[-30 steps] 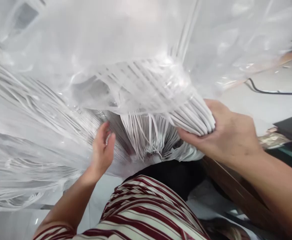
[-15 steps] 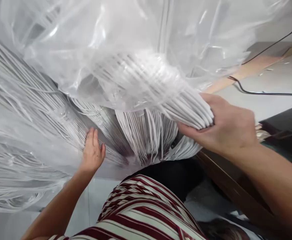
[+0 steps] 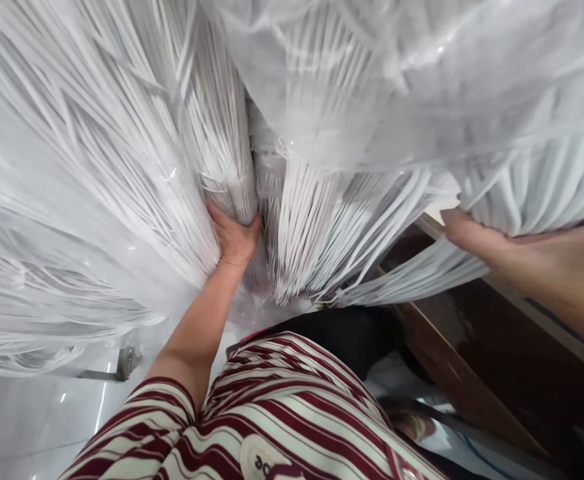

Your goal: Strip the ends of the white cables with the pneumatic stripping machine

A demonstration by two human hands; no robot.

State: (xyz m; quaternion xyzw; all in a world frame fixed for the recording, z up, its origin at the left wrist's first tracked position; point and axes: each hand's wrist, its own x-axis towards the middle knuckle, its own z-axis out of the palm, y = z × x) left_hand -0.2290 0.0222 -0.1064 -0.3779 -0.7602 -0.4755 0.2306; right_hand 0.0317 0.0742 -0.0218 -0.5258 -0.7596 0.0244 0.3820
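Long bundles of thin white cords fill the upper part of the view, many under clear plastic sheeting (image 3: 382,127). My left hand (image 3: 236,237) is wrapped round the lower part of an upright cord bundle (image 3: 222,133) left of centre. At the right, my right hand (image 3: 527,250) is closed under a thick white bundle (image 3: 537,187), its fingers mostly hidden by the cords. Between my hands, loose cord ends (image 3: 302,233) hang down below the plastic edge.
A brown wooden board (image 3: 472,380) runs diagonally at the lower right. More plastic-covered cords (image 3: 47,307) lie at the left, above a pale tiled floor (image 3: 27,427) with a metal bracket (image 3: 126,363) over it. My striped shirt is at the bottom.
My left hand has moved right and up, from lying open against the cords to gripping a bundle. My right hand has moved right with its bundle, and the cords between my hands are spread wider.
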